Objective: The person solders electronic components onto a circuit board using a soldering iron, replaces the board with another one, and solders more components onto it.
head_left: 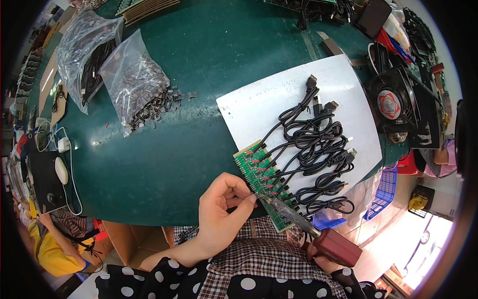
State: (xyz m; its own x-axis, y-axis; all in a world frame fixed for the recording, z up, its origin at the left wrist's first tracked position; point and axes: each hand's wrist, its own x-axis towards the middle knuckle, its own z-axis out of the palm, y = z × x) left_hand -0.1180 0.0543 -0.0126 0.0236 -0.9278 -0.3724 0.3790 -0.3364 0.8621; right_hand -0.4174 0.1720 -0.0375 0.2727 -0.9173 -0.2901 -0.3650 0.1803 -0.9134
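A green circuit board panel (256, 167) lies along the near left edge of a white sheet (239, 107), its lower end reaching past the table edge. Several coiled black USB cables (311, 142) run from it across the sheet. My left hand (224, 209) is closed in a pinch at the board's left edge; what its fingertips hold is too small to make out. Gripped in my right hand (323, 261) is a soldering iron (338, 246) with a dark red handle. Its metal shaft slants up-left over the board, the tip close to my left fingertips. The handle hides part of my right hand.
Small metal connectors (154, 107) spill from a clear plastic bag (132, 70) on the green table (189, 154). Another bag (87, 55) holds black cables. A square fan (391, 102) stands at the right. A blue crate (383, 192) and cardboard box (134, 239) sit below; another person (55, 249) is at left.
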